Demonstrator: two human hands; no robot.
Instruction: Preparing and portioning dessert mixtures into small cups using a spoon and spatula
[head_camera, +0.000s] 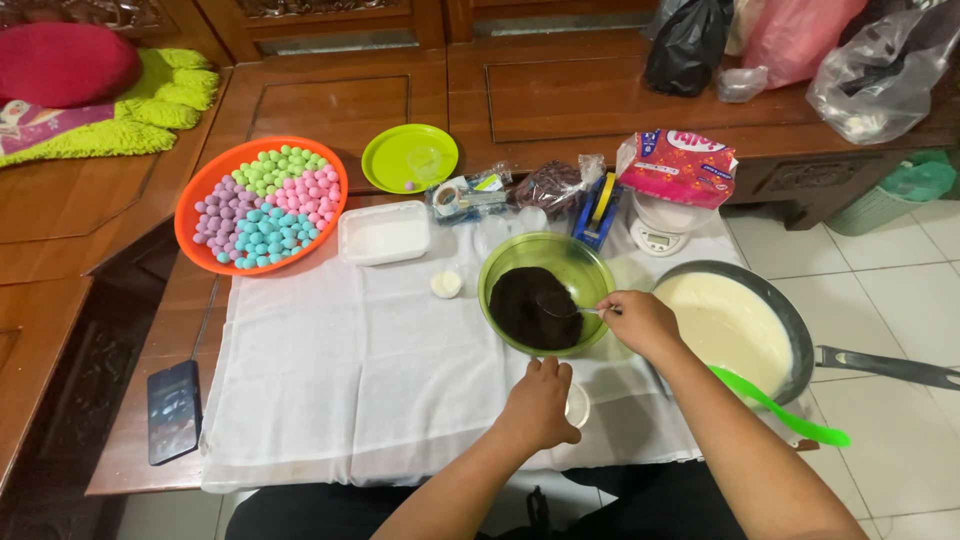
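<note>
Spoon (565, 308) in right hand (640, 322), handle rightward, bowl left into dark crumbs (530, 305).

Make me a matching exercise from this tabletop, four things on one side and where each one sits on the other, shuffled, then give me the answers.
Things:
1. spoon
2. phone
3. green spatula
4. coloured balls

Places:
A. in the orange tray
B. on the bare wood left of the white cloth
C. in the right hand, over the dark crumbs in the green bowl
D. resting in the pan of pale batter

Pairs: 1-C, 2-B, 3-D, 4-A
</note>
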